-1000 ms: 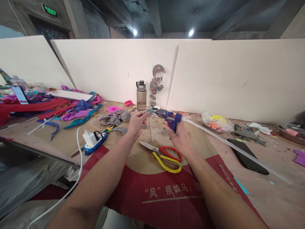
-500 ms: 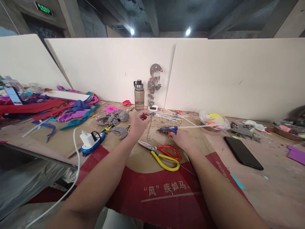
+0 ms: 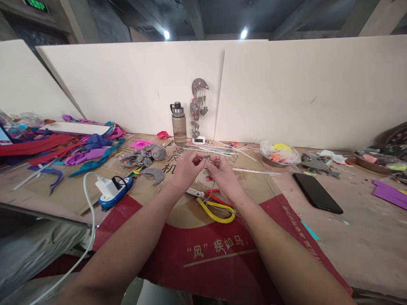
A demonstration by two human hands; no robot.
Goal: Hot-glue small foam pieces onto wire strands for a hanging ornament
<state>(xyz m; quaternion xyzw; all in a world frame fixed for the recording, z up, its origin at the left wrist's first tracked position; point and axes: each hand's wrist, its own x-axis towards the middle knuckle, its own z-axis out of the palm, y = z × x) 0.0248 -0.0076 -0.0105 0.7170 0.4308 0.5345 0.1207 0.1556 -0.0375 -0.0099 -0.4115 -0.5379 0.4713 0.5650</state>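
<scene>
Above the cardboard, my two hands meet with fingertips pinched. Between the fingers of my left hand (image 3: 187,171) is a small grey felt piece (image 3: 207,156). My right hand (image 3: 224,176) is closed at the same spot on a strand of grey yarn (image 3: 211,189), which hangs down toward the scissors. Those scissors (image 3: 218,217), with one red and one yellow handle, lie just below my hands. A clear glue stick (image 3: 257,171) juts out to the right of my right hand; the glue gun is hidden behind that hand.
A grey felt crescent (image 3: 154,174) and a yarn ball (image 3: 158,152) lie left. Behind stand a water bottle (image 3: 179,127) and a small clock (image 3: 199,140). A black phone (image 3: 316,192) and a bowl (image 3: 280,163) are right; a power strip (image 3: 116,195) with a white cable is left.
My right hand has let go of the glue gun and moved left to join my left hand at the felt piece and yarn. The view has shifted slightly.
</scene>
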